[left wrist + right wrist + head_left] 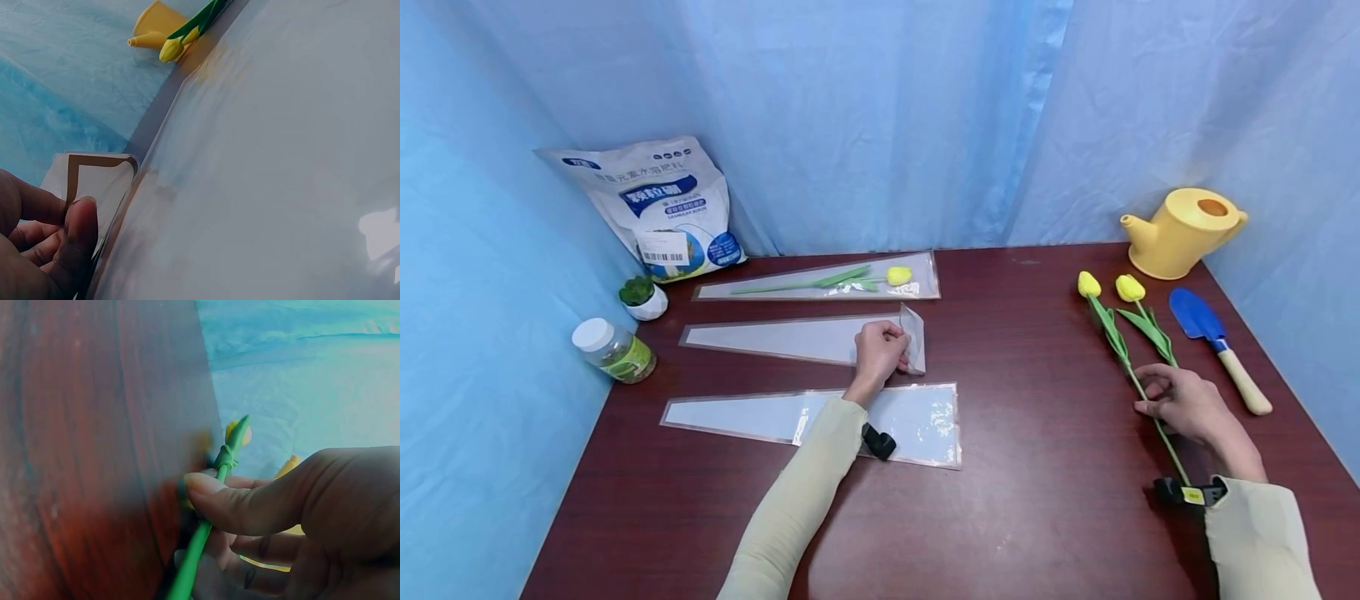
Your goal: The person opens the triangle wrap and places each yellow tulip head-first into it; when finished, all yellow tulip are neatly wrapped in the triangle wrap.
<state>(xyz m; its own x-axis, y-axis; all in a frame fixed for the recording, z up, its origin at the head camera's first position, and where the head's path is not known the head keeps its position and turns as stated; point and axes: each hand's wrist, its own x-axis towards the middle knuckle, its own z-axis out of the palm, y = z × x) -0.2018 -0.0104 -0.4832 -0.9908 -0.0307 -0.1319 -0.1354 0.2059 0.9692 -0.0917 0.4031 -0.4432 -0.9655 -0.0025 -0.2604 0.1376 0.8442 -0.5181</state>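
My left hand (880, 354) pinches the raised edge of the middle clear flower sleeve (760, 337) at its wide end, lifting that end off the table. In the left wrist view, thumb and fingertips grip the brown-bordered corner (74, 181). My right hand (1187, 404) holds a yellow tulip (1116, 342) by its green stem, between thumb and fingers. A second yellow tulip (1131, 289) lies just right of it, its lower stem hidden behind the hand. At the back, another sleeve (722, 291) has a yellow tulip (898, 276) in it. The front sleeve (917, 425) lies flat under my left wrist.
Along the left stand a white fertilizer bag (662, 208), a small potted succulent (643, 298) and a white-capped jar (617, 350). A yellow watering can (1180, 233) and a blue trowel (1217, 346) are at the right. Blue curtains border the dark table (1022, 500).
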